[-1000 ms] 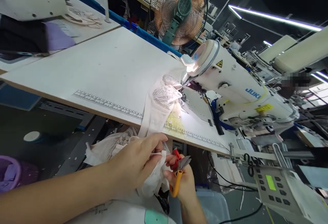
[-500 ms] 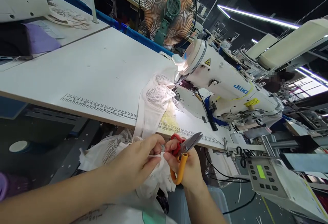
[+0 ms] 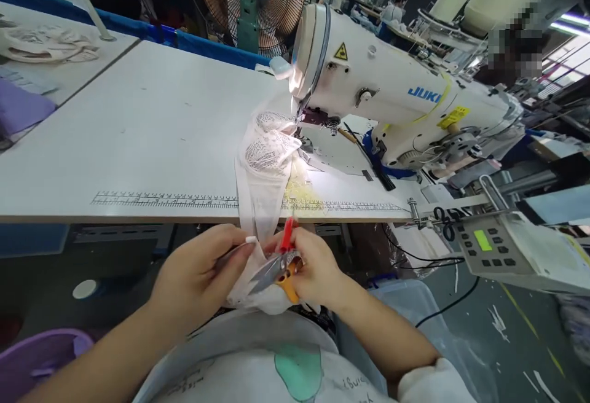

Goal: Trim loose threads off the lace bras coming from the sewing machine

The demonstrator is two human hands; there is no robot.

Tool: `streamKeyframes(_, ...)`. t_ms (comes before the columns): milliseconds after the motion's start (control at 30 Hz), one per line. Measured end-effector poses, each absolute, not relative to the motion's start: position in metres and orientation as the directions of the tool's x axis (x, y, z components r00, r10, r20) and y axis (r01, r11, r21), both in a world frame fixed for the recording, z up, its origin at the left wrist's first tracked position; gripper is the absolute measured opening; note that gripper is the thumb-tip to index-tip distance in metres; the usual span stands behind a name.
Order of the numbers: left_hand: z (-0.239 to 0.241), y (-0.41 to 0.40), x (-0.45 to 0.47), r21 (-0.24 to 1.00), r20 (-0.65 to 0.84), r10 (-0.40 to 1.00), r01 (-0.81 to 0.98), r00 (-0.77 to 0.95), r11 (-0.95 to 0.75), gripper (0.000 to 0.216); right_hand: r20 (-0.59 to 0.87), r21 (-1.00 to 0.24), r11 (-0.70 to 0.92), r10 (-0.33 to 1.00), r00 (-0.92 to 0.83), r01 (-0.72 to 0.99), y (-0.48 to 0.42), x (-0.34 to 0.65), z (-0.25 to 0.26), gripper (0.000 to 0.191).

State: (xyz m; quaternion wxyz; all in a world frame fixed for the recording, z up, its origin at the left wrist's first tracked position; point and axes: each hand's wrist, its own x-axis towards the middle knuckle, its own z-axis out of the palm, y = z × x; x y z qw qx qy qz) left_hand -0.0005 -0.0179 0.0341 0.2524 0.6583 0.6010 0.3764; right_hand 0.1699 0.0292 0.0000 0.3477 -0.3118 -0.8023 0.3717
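My left hand (image 3: 198, 271) pinches the edge of a white fabric piece between thumb and fingers, in front of the table edge. Scissors (image 3: 270, 273) with one red and one orange handle are in my right hand (image 3: 320, 268). Their blades point down and left across the white cloth (image 3: 271, 300) below my hands. A white lace garment (image 3: 267, 157), like a bra with cups, lies on the table. Its top end reaches under the sewing machine's needle area, and its lower band hangs over the front edge towards my hands.
A white sewing machine (image 3: 364, 77) stands on the white table (image 3: 184, 151), which has a printed ruler (image 3: 161, 199) along its front. A control box (image 3: 502, 249) sits at the right. Below are a clear plastic bin (image 3: 415, 311) and a purple basket (image 3: 41, 354). A fan (image 3: 249, 10) stands behind.
The scissors have swung from pointing up and right to pointing down and left. My hands have moved slightly apart. The camera view has turned and shifted right.
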Motion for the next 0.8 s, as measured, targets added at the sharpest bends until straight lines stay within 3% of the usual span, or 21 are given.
streamKeyframes(133, 0.042, -0.027, -0.014, 0.725, 0.215, 0.956, 0.689, -0.200, -0.019, 0.010, 0.459, -0.647, 0.705, 0.664, -0.590, 0.291, 0.012, 0.165, -0.033, 0.008)
streamKeyframes(233, 0.041, -0.035, -0.022, 0.729, 0.096, 0.928, 0.660, -0.361, 0.182, 0.008, 0.469, -0.595, 0.747, 0.623, -0.626, 0.298, -0.001, 0.168, -0.054, 0.008)
streamKeyframes(400, 0.032, -0.047, -0.032, 0.788, -0.088, 0.830, 0.471, -0.550, 0.396, 0.004, 0.368, -0.655, 0.696, 0.635, -0.679, 0.295, -0.011, 0.177, -0.073, 0.014)
streamKeyframes(533, 0.027, -0.052, -0.033, 0.793, -0.115, 0.803, 0.433, -0.585, 0.429, 0.003, 0.286, -0.718, 0.639, 0.633, -0.719, 0.277, -0.012, 0.174, -0.076, 0.009)
streamKeyframes(800, 0.025, -0.054, -0.035, 0.816, -0.120, 0.782, 0.388, -0.612, 0.429, 0.003, 0.214, -0.790, 0.566, 0.615, -0.759, 0.236, -0.006, 0.172, -0.067, 0.026)
